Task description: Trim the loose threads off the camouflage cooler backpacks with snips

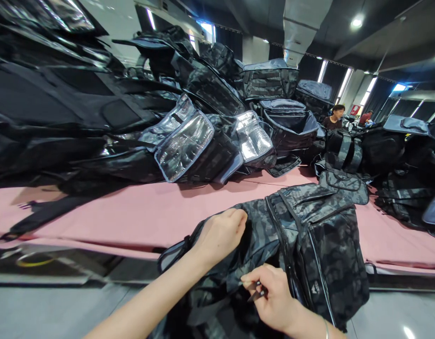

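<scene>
Camouflage backpack [330, 254] is lying across pink cloth [122, 216]; left hand [224, 231] is touching it, fisted, its hold hidden; right hand [272, 294] is gripping a dark pointed tool [259, 294].

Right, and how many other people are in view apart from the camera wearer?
2: a person in a dark top beyond the piled bags, right of centre; a person in red farther right. The bags may hide others.
</scene>
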A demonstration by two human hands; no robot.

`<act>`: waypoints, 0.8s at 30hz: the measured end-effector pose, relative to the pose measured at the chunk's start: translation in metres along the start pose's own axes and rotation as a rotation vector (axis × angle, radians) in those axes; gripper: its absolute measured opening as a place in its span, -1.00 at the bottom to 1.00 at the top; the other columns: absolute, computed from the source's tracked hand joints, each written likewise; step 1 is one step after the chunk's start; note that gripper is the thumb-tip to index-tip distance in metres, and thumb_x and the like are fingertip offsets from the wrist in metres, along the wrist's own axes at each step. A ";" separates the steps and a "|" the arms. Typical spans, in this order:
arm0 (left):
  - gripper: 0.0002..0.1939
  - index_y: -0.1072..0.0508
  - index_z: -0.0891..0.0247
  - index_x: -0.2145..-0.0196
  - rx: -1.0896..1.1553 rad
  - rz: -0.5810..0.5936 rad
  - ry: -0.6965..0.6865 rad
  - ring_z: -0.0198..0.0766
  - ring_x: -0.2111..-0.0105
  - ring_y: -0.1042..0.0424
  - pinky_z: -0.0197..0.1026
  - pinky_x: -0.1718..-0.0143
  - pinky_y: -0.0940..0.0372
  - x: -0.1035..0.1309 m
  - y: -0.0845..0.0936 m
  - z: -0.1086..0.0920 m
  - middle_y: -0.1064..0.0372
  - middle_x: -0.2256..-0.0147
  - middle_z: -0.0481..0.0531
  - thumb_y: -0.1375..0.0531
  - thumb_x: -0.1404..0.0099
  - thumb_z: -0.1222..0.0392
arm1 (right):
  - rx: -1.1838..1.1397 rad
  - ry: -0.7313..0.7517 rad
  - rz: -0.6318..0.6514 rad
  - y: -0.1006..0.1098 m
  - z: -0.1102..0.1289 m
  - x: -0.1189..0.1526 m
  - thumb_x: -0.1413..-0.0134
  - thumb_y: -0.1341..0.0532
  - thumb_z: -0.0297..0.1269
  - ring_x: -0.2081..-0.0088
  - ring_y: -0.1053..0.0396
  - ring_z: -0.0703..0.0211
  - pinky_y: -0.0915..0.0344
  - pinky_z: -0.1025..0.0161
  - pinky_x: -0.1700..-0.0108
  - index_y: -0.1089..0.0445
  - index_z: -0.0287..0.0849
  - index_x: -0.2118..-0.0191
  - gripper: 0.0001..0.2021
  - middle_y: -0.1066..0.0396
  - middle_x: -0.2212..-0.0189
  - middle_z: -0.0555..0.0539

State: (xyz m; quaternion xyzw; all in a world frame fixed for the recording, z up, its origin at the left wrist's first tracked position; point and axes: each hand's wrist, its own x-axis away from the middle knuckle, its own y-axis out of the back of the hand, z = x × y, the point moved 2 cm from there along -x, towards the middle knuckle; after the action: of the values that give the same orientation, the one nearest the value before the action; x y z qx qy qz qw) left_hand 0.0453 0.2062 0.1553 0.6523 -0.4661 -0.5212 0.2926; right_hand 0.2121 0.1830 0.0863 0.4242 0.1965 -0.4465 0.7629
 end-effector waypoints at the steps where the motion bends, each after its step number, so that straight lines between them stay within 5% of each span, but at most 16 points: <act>1: -0.78 -0.37 0.23 0.43 0.047 -0.017 0.035 -0.23 0.46 -0.41 -0.24 0.41 -0.25 0.001 0.000 0.003 -0.43 0.44 0.03 0.06 -0.19 0.28 | -0.001 -0.002 0.004 -0.001 -0.001 0.000 -0.10 0.00 -0.41 0.46 -0.38 0.27 -0.30 0.36 0.40 -0.33 -0.14 0.30 -0.83 -0.44 0.49 -0.01; 8: -0.83 -0.31 0.22 0.44 0.240 -0.091 0.204 -0.24 0.45 -0.42 -0.24 0.41 -0.24 0.013 -0.013 0.012 -0.40 0.46 0.01 0.05 -0.19 0.20 | -0.071 -0.085 0.111 0.001 0.004 -0.002 -0.01 -0.03 -0.48 0.39 -0.40 0.26 -0.33 0.36 0.34 -0.33 -0.15 0.21 -0.76 -0.45 0.40 -0.03; 14: -0.87 -0.28 0.21 0.47 0.156 -0.185 0.243 -0.23 0.47 -0.36 -0.21 0.41 -0.22 0.010 -0.019 0.010 -0.36 0.49 0.02 0.05 -0.13 0.27 | -0.018 -0.220 0.338 0.050 0.019 -0.052 -0.03 -0.20 -0.33 0.33 -0.39 0.28 -0.33 0.37 0.27 -0.19 -0.14 0.03 -0.65 -0.38 0.29 0.00; 18: -0.86 -0.27 0.21 0.47 0.158 -0.194 0.256 -0.22 0.45 -0.37 -0.20 0.38 -0.22 0.007 -0.020 0.009 -0.37 0.48 0.03 0.06 -0.14 0.27 | 0.459 -0.162 0.316 0.069 0.000 -0.117 -0.12 -0.16 -0.36 0.25 -0.38 0.16 -0.29 0.24 0.18 -0.28 -0.21 0.20 -0.88 -0.39 0.31 -0.08; 24: -0.84 -0.30 0.22 0.43 0.124 -0.212 0.274 -0.17 0.40 -0.41 -0.18 0.35 -0.25 0.009 -0.021 0.008 -0.40 0.44 0.07 0.05 -0.18 0.24 | 0.818 -0.021 0.732 0.045 -0.013 -0.168 -0.14 -0.17 -0.26 0.22 -0.43 -0.03 -0.30 0.19 0.26 -0.34 -0.25 0.20 -0.82 -0.45 0.27 -0.20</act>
State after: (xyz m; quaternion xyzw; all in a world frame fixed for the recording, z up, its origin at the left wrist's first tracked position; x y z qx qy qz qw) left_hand 0.0448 0.2069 0.1309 0.7795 -0.3818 -0.4255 0.2559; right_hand 0.1636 0.2911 0.2138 0.7226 -0.1611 -0.1960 0.6431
